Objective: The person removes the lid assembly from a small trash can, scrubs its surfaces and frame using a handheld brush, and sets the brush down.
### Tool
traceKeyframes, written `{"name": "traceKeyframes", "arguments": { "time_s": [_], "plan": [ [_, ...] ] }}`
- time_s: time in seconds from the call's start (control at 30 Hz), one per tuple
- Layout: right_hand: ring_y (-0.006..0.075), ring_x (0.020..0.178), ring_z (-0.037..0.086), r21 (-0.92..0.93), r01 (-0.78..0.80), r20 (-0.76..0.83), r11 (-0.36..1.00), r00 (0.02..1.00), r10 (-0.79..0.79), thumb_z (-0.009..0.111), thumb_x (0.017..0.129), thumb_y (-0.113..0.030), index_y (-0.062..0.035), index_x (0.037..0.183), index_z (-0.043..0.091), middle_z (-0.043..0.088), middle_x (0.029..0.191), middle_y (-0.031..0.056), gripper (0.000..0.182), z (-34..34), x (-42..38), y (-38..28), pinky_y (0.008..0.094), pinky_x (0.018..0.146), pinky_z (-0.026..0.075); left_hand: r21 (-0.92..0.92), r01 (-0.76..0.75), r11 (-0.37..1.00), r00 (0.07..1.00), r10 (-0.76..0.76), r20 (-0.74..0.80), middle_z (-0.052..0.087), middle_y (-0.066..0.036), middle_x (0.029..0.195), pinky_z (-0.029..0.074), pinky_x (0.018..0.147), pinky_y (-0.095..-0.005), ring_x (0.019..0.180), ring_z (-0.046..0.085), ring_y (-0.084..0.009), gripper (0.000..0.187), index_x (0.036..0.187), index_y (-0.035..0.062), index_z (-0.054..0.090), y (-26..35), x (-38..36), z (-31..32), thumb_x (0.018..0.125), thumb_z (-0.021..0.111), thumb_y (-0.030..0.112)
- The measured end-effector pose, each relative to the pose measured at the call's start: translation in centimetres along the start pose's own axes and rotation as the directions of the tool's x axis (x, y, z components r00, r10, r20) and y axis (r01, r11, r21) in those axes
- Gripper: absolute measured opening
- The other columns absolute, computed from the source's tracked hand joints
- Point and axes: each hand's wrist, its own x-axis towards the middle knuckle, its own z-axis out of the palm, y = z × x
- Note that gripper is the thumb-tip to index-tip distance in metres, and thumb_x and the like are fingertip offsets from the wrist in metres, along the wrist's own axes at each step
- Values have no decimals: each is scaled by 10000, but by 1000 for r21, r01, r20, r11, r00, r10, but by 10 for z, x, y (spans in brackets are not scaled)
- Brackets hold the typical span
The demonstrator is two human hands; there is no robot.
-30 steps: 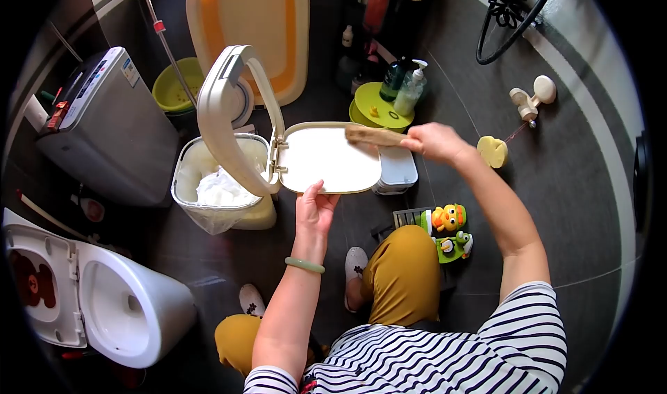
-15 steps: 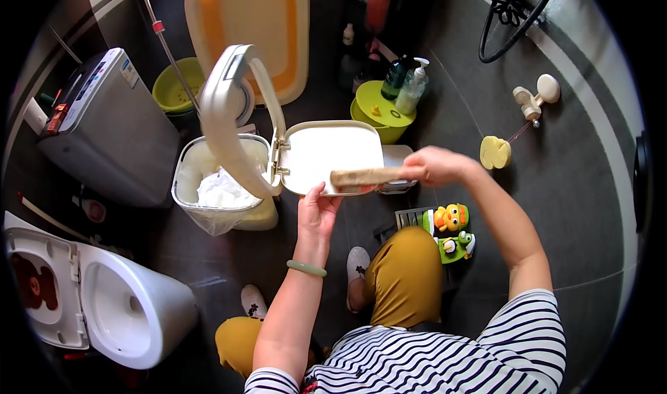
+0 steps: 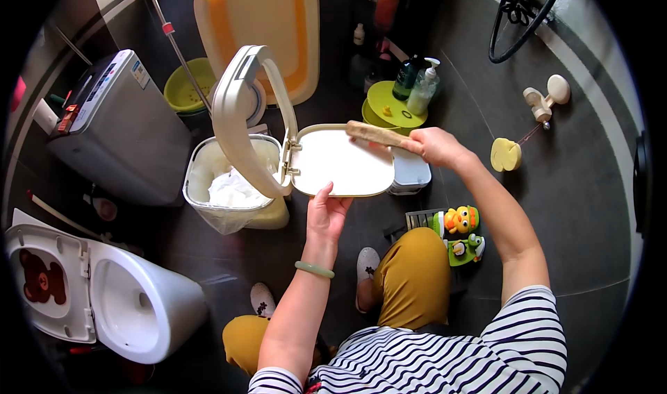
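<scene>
A white lid panel [image 3: 340,165] lies open, hinged to the raised cream frame [image 3: 233,116] of a bin [image 3: 198,198]. White crumpled material in a clear liner shows inside the bin. My left hand [image 3: 328,213] grips the panel's near edge, thumb on top and fingers beneath. My right hand [image 3: 438,146] is closed round the handle end of a wooden brush [image 3: 379,133], whose head is over the far edge of the panel; whether its bristles touch the panel I cannot tell.
Left are a toilet [image 3: 149,311] with raised lid and a grey washing machine [image 3: 128,133]. Behind stand a green basin [image 3: 187,88] and an upright folding tub [image 3: 309,47]. Pump bottles [image 3: 422,92] rest on a green lid; toys [image 3: 462,220] sit near my knee.
My right hand has moved the brush from the panel's near edge up to its far edge. My left hand keeps its hold. The whole view has shifted slightly.
</scene>
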Motion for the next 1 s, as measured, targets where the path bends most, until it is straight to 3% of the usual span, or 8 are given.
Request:
{"name": "traceKeyframes", "arguments": {
  "time_s": [0.07,0.27,0.4,0.47,0.53,0.73,0.9,1.0],
  "plan": [
    [152,500,562,57,10,102,998,995,-15,474,911,-447,-73,844,592,558,591,41,398,-2,-8,-28,301,494,456,16,5,1000,1000,-5,-17,513,-119,1257,433,988,-459,1157,508,-294,464,1288,55,405,0,0,0,853,564,60],
    [179,480,558,93,177,75,980,980,-184,461,912,-473,-70,812,610,575,592,60,441,22,-7,-79,323,495,454,0,-7,1000,998,7,57,530,-128,1205,461,965,-441,1090,552,-281,502,1281,58,408,6,-3,2,808,560,-17],
    [188,479,560,229,159,364,960,901,-236,468,923,-444,-60,813,616,562,574,71,426,17,-30,-81,332,487,456,41,-11,999,995,6,96,532,-116,1195,457,974,-429,1097,550,-267,565,1266,53,421,5,-3,-5,740,560,-99],
    [183,508,574,158,163,326,974,922,-207,480,919,-449,-58,835,618,570,590,77,423,10,-19,-68,325,491,458,60,-18,998,994,12,109,529,-115,1199,457,975,-426,1103,546,-265,592,1271,51,417,6,-4,-3,723,561,-121],
    [186,528,591,41,171,109,984,979,-175,494,897,-503,-62,866,620,589,619,81,460,10,-10,-68,328,510,476,66,-20,998,991,11,131,522,-119,1210,460,972,-427,1112,541,-267,616,1286,48,401,7,-6,3,719,565,-126],
    [142,474,538,211,115,330,971,926,-182,521,899,-436,-59,822,606,546,561,47,394,18,-33,-88,292,464,435,49,23,999,992,-29,120,532,-120,1206,467,969,-427,1106,545,-275,616,1277,41,414,7,-4,-5,710,576,-139],
    [241,568,603,-1,250,-9,968,968,-250,492,902,-471,-68,865,631,614,666,124,429,28,-7,-74,352,570,475,61,-11,998,991,3,135,514,-122,1228,445,992,-451,1141,519,-282,651,1305,53,388,7,-5,-1,711,571,-139],
    [199,504,603,117,203,235,972,945,-225,427,898,-545,-46,873,630,626,655,95,539,27,-22,-90,328,524,495,55,-6,998,993,-1,121,500,-120,1241,445,993,-444,1154,506,-281,642,1303,58,388,7,-5,-2,718,574,-133]
  ]
}}
